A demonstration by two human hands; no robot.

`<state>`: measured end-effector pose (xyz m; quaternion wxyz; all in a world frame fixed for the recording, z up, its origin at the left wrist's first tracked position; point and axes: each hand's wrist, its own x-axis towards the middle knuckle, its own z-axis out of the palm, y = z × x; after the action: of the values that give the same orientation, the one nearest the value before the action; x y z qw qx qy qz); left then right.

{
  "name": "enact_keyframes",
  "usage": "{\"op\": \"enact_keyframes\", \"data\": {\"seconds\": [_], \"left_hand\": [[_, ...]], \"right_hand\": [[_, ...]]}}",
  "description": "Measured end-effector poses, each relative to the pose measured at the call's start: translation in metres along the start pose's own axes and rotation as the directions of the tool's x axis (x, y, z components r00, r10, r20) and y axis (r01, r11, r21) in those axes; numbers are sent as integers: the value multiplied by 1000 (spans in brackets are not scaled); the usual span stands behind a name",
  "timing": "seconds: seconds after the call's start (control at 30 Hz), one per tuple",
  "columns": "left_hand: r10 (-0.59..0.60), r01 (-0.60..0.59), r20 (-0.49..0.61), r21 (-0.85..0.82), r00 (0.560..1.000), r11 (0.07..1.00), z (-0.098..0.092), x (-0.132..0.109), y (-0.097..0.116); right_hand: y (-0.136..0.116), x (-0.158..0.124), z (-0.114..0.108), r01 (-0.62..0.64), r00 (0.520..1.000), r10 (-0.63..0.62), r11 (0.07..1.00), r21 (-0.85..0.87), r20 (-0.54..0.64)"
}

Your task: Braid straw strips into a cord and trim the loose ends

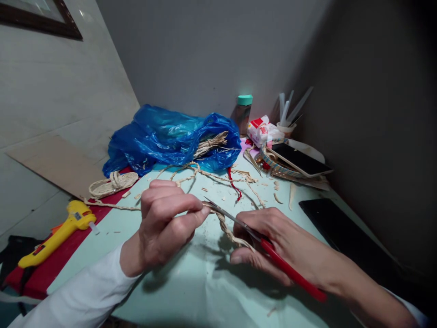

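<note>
My left hand pinches a twisted straw cord between thumb and fingertips near the middle of the view. The cord runs from there down to the right, to my right hand. That hand is closed on scissors with red handles, and their thin metal blades point left along the cord toward my left fingertips. The cord's lower end lies between the thumb and fingers of my right hand. More braided cord extends left from behind my left hand.
A blue plastic bag holding straw stands at the back. A yellow glue gun and coiled cord lie at left. Right of the bag are a green-lidded jar, a tissue pack and a phone. Straw scraps litter the table.
</note>
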<state>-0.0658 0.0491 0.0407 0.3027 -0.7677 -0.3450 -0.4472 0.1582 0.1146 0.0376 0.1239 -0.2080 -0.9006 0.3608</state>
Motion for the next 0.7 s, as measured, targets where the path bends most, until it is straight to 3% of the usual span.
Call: {"op": "enact_keyframes", "data": {"seconds": [0.27,0.47,0.57,0.7], "left_hand": [[-9,9,15,11,1000,1000,3,-5,-1],[15,-14,-30,29,999,999,7,-10,-3],[48,-47,-48,24,998,999,11,-10,-2],[-75,76,20,-60,997,995,21,-3,0]], "right_hand": [[1,0,3,-121,993,119,985,123,21],[2,3,-6,-68,993,80,989,131,-86],[4,0,-10,-138,988,152,963,232,-41],[8,-2,-11,-169,978,194,952,254,-75]]}}
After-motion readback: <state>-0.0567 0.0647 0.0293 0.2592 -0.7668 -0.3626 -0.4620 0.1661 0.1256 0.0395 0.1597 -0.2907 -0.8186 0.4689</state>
